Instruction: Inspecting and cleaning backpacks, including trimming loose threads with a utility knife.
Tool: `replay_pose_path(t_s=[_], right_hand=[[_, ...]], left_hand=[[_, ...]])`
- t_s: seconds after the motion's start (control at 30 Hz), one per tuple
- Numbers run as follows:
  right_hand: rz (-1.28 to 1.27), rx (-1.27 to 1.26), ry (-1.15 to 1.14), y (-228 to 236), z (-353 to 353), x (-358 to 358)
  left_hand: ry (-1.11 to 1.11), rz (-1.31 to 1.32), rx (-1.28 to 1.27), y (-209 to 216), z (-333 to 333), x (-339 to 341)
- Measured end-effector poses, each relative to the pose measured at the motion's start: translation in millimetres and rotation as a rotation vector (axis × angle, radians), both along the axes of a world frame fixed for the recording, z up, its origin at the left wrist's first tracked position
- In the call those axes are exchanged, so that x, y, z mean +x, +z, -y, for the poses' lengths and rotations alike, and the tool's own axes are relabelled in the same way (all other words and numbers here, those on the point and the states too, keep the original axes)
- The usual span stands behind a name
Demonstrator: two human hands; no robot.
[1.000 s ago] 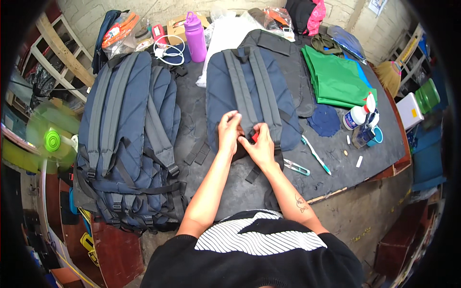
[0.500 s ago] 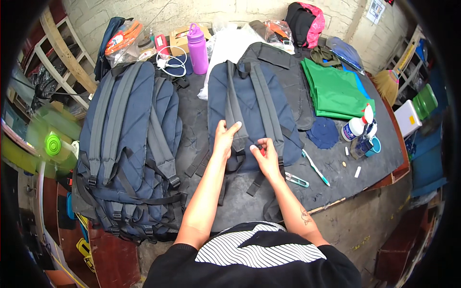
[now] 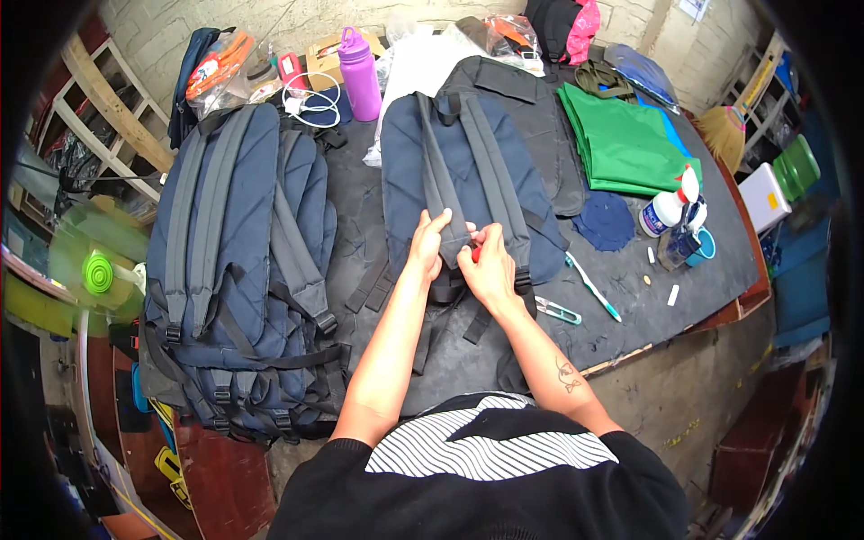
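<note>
A navy backpack (image 3: 402,162) lies on the dark table in front of me with its grey shoulder straps facing up. My left hand (image 3: 427,247) grips the lower end of the left padded shoulder strap (image 3: 441,187), thumb on top. Close against that strap end, my right hand (image 3: 491,270) is closed round a small red object (image 3: 475,256); fingers cover most of it, so its kind is hidden. Black webbing and a buckle (image 3: 522,277) hang at the backpack's lower edge, beside my right hand.
Stacked navy backpacks (image 3: 243,207) fill the left of the table (image 3: 621,279). On the right are thread snips (image 3: 558,310), a toothbrush (image 3: 594,290), a spray bottle (image 3: 668,209), a blue cup (image 3: 702,247) and folded green material (image 3: 621,144). A purple bottle (image 3: 359,79) stands behind.
My right hand has moved up and left to the strap end, bringing the red object against it. The left hand keeps its hold on the strap. The view has shifted slightly.
</note>
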State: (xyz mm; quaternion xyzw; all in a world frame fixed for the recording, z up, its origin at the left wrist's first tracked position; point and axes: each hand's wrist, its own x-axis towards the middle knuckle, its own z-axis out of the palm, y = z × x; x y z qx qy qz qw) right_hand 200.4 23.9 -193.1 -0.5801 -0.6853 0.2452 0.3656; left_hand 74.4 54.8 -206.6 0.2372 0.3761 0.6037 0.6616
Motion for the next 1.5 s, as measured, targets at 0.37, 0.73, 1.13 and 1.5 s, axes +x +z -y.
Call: replay_pose_path(t_s=[0.37, 0.73, 1.13, 1.5], right_hand=[[-0.993, -0.447, 0.304, -2.5, -20.4, 25.5], [-1.238, -0.465, 0.332, -1.7, -22.8, 44.3], [-0.026, 0.263, -0.325, -20.1, -15.9, 184.3], [0.393, 0.198, 0.068, -33.0, 67.8, 204.0]], left_hand=[[0.585, -0.578, 0.167, -2.4, 26.5, 8.6], [0.080, -0.399, 0.501, 42.4, 48.8, 7.7], [0.176, -1.063, 0.537, 43.1, 48.4, 24.1], [-0.069, -0.948, 0.275, 52.4, 47.2, 26.0]])
